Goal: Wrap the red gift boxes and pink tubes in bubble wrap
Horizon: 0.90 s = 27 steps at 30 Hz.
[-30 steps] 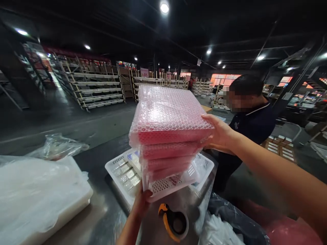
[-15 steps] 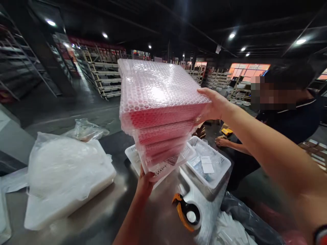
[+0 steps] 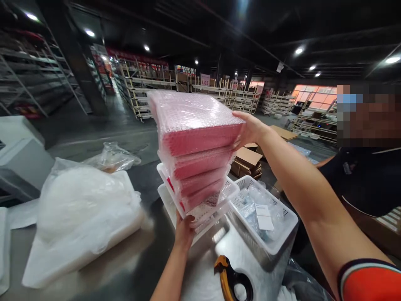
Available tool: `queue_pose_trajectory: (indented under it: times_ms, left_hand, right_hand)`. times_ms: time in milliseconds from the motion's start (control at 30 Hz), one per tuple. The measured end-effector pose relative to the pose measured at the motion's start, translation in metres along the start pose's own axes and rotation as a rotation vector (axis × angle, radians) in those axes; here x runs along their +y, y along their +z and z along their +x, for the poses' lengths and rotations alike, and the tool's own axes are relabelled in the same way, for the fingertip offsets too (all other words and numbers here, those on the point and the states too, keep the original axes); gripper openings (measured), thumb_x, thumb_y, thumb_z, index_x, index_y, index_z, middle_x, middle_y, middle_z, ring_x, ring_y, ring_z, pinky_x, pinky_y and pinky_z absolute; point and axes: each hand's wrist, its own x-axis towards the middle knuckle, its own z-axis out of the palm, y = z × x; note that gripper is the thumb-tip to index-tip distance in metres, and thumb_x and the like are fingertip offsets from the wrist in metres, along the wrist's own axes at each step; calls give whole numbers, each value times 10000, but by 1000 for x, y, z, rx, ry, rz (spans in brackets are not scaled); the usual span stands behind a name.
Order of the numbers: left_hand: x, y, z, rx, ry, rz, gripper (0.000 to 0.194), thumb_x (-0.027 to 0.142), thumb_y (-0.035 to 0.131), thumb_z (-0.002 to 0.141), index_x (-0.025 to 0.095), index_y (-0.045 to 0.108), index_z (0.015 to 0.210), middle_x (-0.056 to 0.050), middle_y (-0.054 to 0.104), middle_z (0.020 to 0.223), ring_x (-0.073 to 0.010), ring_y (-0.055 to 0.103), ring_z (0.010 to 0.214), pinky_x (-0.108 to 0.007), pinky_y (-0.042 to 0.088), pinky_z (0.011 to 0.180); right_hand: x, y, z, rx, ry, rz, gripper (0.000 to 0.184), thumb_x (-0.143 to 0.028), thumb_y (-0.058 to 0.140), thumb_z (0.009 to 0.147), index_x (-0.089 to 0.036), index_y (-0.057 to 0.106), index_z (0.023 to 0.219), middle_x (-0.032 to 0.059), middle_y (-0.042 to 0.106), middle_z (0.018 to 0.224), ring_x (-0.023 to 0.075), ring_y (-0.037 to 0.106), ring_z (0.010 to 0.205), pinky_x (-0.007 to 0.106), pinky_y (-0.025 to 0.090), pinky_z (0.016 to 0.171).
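Note:
A tall stack of pink boxes wrapped in bubble wrap rises from a white perforated basket, leaning slightly. My left hand is closed on the near corner of that basket, low down, with the thumb over its rim. At the upper right of the stack, my right hand grips the side of the wrapped boxes, its fingertips partly hidden behind them. Another white basket shows just beneath the held one. Whether the two baskets touch I cannot tell.
On the metal table lie a white foam-like pile under plastic and an orange-and-black tape dispenser. A basket of clear plastic packets stands to the right. Flat cardboard and a co-worker are beyond.
The stack and its basket have come down, closer to the basket beneath. Both my hands keep their hold. The view has turned slightly left, and the co-worker appears farther right.

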Motion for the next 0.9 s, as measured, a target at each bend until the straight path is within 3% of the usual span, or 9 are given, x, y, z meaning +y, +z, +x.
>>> queue_pose_trajectory:
  times_ms: [100, 200, 367, 533, 733, 900]
  left_hand:
    - [-2, -1, 2, -12, 13, -12, 897, 84, 606, 521, 338, 464, 1369, 32, 619, 925, -128, 571, 616, -206, 430, 475]
    - [-6, -8, 1, -67, 23, 22, 869, 120, 655, 549, 308, 462, 1375, 20, 643, 911, -131, 569, 581, -220, 420, 474]
    - [-8, -19, -1, -46, -3, 53, 822, 192, 724, 611, 314, 485, 1388, -41, 688, 1068, -194, 677, 750, -250, 472, 552]
    - [-4, -23, -3, -56, -35, 134, 803, 329, 736, 742, 342, 430, 1484, -83, 607, 1403, -249, 682, 1068, -291, 545, 708]
    - [3, -36, -3, -35, 13, 246, 706, 332, 679, 850, 362, 433, 1510, -73, 566, 1497, -294, 558, 1355, -399, 545, 957]
    - [22, -49, -5, -22, 20, 265, 839, 274, 703, 865, 331, 304, 1601, -104, 290, 1701, -285, 388, 1515, -384, 484, 1092]
  right_hand:
    - [-2, -2, 1, 54, -9, -48, 351, -580, 546, 892, -248, 632, 966, 67, 710, 869, 343, 697, 897, 713, 559, 852]
    - [-4, -3, -5, 70, 3, -80, 372, -605, 589, 860, -264, 640, 1000, 71, 717, 907, 356, 704, 896, 715, 564, 837]
    - [-6, 3, -15, 58, 16, -208, 562, -709, 651, 774, -271, 647, 1126, 140, 711, 1092, 367, 693, 937, 724, 546, 852]
    - [-10, 17, -17, 234, -56, -338, 578, -684, 672, 815, -269, 622, 1213, 150, 665, 1269, 329, 662, 1010, 715, 481, 963]
    - [-11, 34, -17, 433, -212, -366, 356, -555, 666, 870, -201, 632, 868, 47, 684, 903, 197, 614, 796, 546, 506, 947]
    - [-12, 48, -30, 495, -271, -377, 284, -471, 634, 897, -203, 613, 805, 9, 637, 796, 154, 565, 708, 411, 519, 813]
